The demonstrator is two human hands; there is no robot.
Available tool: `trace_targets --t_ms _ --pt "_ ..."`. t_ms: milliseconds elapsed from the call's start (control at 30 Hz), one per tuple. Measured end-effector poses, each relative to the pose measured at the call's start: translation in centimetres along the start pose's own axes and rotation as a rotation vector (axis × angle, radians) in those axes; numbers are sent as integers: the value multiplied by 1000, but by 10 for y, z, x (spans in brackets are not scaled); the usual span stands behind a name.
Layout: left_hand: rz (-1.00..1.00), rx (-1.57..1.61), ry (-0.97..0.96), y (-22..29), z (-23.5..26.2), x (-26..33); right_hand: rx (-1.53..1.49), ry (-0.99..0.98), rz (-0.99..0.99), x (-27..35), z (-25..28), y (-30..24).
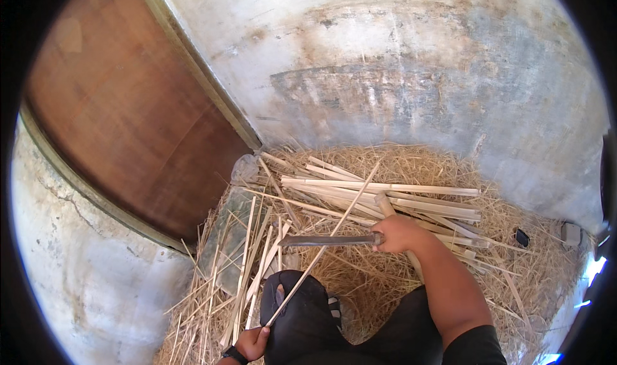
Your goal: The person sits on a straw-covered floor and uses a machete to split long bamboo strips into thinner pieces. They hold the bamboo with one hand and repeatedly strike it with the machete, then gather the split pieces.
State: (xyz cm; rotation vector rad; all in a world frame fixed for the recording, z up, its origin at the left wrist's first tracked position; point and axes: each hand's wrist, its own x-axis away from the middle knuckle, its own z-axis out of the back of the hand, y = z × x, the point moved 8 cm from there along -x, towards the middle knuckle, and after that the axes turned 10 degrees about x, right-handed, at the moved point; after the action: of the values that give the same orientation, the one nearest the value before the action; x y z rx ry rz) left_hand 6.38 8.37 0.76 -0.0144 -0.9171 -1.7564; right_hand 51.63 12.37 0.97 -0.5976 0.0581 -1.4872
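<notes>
My left hand point(252, 343), low beside my left knee, is closed on the lower end of a thin bamboo strip point(297, 284). The strip slants up and away to the right, crossing the machete blade point(324, 241); I cannot tell whether they touch. My right hand point(397, 234) grips the machete's handle, which the fingers hide, and the blade points left with its tip above my left knee. A thicker bamboo stick point(385, 205) shows just beyond my right hand, partly covered by it. Split bamboo pieces point(418, 189) lie piled past that hand.
Thin strips point(247, 262) lie at the left over straw point(443, 156) and a plastic sheet point(222, 236). A brown door panel point(141, 114) and a stained wall point(385, 63) bound the space. A small black object point(522, 237) and a grey block point(571, 234) sit at the right.
</notes>
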Motion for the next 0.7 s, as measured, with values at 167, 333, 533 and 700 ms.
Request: trace_targets --t_ms 167,333,533,700 --pt "-56 -47 13 5 0 -8 -286 284 -320 -1 0 85" --pt "-39 -33 10 13 0 -5 -328 223 -331 -3 -4 65" --pt "-58 -15 1 9 -1 -4 -166 66 -103 -5 -12 45" --pt "-48 -39 22 21 1 -3 -427 309 -475 6 1 103"
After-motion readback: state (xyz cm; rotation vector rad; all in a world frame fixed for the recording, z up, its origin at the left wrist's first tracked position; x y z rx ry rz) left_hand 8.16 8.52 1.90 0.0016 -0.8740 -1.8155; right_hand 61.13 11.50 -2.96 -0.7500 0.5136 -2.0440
